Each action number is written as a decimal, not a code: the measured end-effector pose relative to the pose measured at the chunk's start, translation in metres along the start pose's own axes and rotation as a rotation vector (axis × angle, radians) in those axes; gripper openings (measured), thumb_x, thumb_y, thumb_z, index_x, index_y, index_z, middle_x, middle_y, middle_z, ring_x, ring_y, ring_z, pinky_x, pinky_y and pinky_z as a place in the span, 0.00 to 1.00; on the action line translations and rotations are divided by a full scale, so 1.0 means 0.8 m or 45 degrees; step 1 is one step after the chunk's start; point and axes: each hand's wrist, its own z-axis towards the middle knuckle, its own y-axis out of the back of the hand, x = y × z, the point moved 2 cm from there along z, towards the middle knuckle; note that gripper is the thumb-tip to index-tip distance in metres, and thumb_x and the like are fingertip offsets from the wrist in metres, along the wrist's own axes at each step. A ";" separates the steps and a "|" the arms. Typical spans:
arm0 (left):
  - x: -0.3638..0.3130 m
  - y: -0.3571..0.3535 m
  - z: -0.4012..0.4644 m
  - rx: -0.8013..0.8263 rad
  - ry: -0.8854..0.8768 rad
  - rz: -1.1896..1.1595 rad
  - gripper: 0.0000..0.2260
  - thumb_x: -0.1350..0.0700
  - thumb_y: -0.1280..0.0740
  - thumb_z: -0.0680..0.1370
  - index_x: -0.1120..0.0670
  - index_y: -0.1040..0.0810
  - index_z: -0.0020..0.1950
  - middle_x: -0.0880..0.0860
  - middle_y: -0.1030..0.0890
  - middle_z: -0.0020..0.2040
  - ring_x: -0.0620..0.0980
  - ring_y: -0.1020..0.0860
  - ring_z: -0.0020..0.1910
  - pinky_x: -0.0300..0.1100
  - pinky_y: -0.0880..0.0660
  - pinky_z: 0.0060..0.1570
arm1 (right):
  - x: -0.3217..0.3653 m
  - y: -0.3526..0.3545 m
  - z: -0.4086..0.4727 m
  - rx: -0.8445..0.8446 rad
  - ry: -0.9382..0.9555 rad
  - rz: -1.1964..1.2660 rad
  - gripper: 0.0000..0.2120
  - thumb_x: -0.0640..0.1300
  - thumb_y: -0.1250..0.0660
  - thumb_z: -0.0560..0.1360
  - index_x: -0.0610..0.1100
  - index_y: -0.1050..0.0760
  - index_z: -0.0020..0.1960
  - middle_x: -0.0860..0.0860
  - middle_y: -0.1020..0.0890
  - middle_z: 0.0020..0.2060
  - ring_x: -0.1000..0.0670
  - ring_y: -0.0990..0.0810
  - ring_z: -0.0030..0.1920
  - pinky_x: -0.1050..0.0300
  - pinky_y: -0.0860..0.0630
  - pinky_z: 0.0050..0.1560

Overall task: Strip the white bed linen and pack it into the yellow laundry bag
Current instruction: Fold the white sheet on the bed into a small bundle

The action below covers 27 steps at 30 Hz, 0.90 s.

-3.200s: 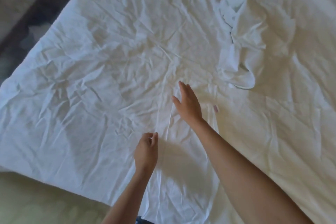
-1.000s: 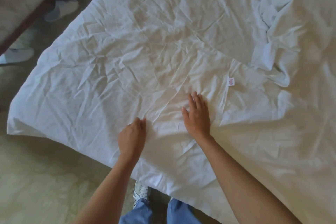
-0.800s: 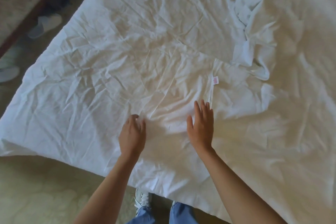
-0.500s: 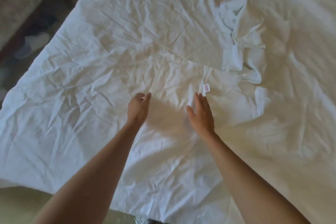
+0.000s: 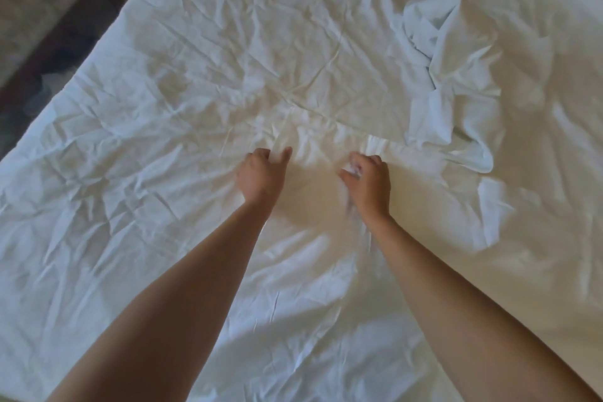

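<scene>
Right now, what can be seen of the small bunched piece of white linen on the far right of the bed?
The bunched white linen piece is thin, creased cotton-like fabric, crumpled into loose folds with a raised hollow loop at its far end and a curled hem at its near end. It lies on top of the spread white sheet, right of and beyond the right hand. Neither hand touches it; both grip the sheet.

Bed under creased white linen

A wrinkled white sheet [image 5: 195, 81] covers the bed; a bunched fold [image 5: 437, 68] lies on it at upper right.
</scene>
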 end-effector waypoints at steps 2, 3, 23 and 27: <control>-0.007 -0.005 0.011 -0.027 0.003 0.019 0.20 0.37 0.38 0.78 0.52 0.27 0.36 0.48 0.26 0.32 0.57 0.22 0.40 0.50 0.29 0.50 | 0.003 0.004 0.017 0.002 -0.041 0.072 0.28 0.49 0.26 0.74 0.44 0.28 0.71 0.47 0.21 0.46 0.45 0.23 0.53 0.52 0.28 0.53; -0.011 -0.006 0.016 -0.025 0.007 0.022 0.19 0.38 0.39 0.79 0.52 0.26 0.38 0.48 0.25 0.33 0.55 0.23 0.40 0.50 0.30 0.53 | 0.006 0.007 0.027 0.007 -0.047 0.024 0.29 0.51 0.29 0.76 0.46 0.32 0.74 0.47 0.21 0.48 0.45 0.24 0.55 0.51 0.28 0.55; -0.037 0.003 0.060 -0.123 0.019 -0.134 0.13 0.48 0.37 0.81 0.55 0.17 0.51 0.59 0.18 0.46 0.58 0.20 0.48 0.55 0.29 0.65 | 0.039 0.019 0.097 0.219 -0.131 0.290 0.14 0.43 0.37 0.79 0.43 0.21 0.63 0.46 0.16 0.56 0.47 0.19 0.57 0.62 0.27 0.52; -0.039 0.002 0.009 -0.139 -0.231 0.185 0.25 0.48 0.41 0.84 0.53 0.39 0.79 0.58 0.37 0.77 0.57 0.38 0.75 0.53 0.44 0.74 | 0.035 0.035 0.047 0.182 0.011 0.273 0.20 0.38 0.38 0.79 0.42 0.28 0.71 0.46 0.20 0.64 0.48 0.23 0.65 0.62 0.31 0.62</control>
